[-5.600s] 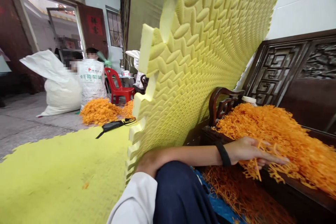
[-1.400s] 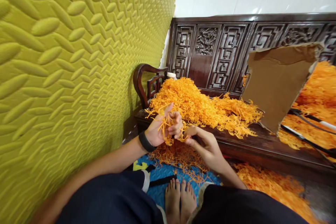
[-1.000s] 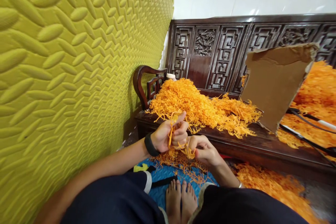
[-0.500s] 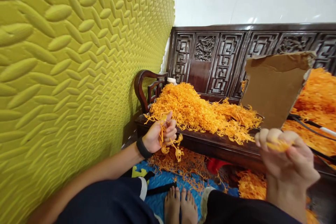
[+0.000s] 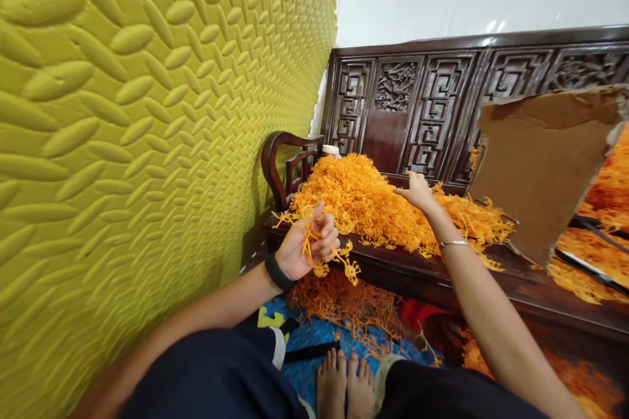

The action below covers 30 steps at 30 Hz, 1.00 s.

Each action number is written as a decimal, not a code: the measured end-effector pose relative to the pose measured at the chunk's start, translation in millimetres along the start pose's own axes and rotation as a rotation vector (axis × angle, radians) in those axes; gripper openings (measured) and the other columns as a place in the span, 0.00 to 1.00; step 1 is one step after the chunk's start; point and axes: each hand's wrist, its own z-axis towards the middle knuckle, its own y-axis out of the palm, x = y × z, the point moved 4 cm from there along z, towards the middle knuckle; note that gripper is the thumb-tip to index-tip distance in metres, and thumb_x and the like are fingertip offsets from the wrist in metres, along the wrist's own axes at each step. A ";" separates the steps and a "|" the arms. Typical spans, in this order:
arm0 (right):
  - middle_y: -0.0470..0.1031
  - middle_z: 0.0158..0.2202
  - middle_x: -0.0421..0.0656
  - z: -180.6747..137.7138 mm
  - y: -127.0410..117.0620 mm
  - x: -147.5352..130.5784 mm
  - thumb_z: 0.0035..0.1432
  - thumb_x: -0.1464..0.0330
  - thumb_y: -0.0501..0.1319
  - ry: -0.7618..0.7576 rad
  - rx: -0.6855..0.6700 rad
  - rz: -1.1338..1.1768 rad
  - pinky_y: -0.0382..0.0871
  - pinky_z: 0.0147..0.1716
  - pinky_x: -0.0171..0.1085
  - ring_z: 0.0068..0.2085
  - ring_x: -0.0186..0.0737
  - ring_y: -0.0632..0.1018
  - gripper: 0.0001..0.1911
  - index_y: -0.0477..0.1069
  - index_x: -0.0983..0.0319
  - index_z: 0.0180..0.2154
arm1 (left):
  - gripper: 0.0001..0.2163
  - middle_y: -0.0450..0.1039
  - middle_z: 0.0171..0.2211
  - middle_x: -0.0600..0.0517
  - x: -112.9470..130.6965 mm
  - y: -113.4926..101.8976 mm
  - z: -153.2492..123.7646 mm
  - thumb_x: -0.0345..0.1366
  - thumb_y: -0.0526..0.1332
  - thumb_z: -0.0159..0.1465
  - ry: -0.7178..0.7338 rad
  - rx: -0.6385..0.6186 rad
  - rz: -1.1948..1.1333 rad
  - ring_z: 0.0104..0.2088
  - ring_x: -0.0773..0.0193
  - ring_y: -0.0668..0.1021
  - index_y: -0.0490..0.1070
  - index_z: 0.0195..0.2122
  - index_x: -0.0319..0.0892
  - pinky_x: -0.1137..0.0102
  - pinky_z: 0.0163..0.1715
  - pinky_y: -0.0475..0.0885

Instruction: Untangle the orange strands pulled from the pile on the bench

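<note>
My left hand (image 5: 309, 245), with a black band at its wrist, is curled around a few thin orange plastic pieces (image 5: 350, 270). Their stems stick out past the fingers and small round, openwork ends dangle below. Over the large heap of orange plastic pieces (image 5: 344, 186) on the dark wooden bench, my right hand (image 5: 417, 192) reaches in from the right, thumb and fingers apart. Nothing shows in it, though the far side of its fingers is turned away from me. A thin bracelet (image 5: 455, 243) circles that wrist.
A cardboard sheet (image 5: 545, 163) stands on the bench (image 5: 383, 265), dividing off more orange pieces (image 5: 584, 275) at right. A yellow foam mat (image 5: 162, 163) rises on the left. Loose orange strands (image 5: 344, 301) and a red object (image 5: 422, 311) lie beneath the bench. A white-lidded container (image 5: 331, 150) stands behind the heap.
My right hand has moved from the near right, where it gripped orange plastic, to above the heap, now with its fingers apart. The left hand keeps its hold. The view has shifted slightly.
</note>
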 end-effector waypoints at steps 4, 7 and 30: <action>0.72 0.33 0.48 -49.5 11.9 -18.1 0.45 0.59 0.63 0.000 -0.209 0.038 0.66 0.45 0.51 0.39 0.48 0.75 0.15 0.68 0.64 0.28 | 0.25 0.47 0.10 0.58 0.5 -3.1 0.6 0.46 0.42 0.67 0.012 0.027 -0.006 0.12 0.72 0.53 0.60 0.17 0.39 0.78 0.13 0.55; 0.74 0.33 0.46 -109.8 10.7 -62.8 0.56 0.59 0.57 -0.144 -0.524 0.203 0.70 0.43 0.43 0.38 0.40 0.76 0.14 0.71 0.64 0.33 | 0.25 0.47 0.10 0.59 -0.4 -3.0 1.6 0.45 0.42 0.68 0.006 0.030 -0.009 0.12 0.73 0.53 0.60 0.16 0.39 0.79 0.13 0.55; 0.62 0.27 0.39 -214.1 12.0 -94.5 0.60 0.63 0.56 -0.061 -0.791 0.489 0.59 0.27 0.31 0.28 0.32 0.65 0.10 0.64 0.61 0.31 | 0.25 0.45 0.07 0.59 -16.5 6.4 -3.9 0.48 0.52 0.63 -0.129 -0.057 0.146 0.10 0.74 0.50 0.53 0.12 0.40 0.76 0.11 0.45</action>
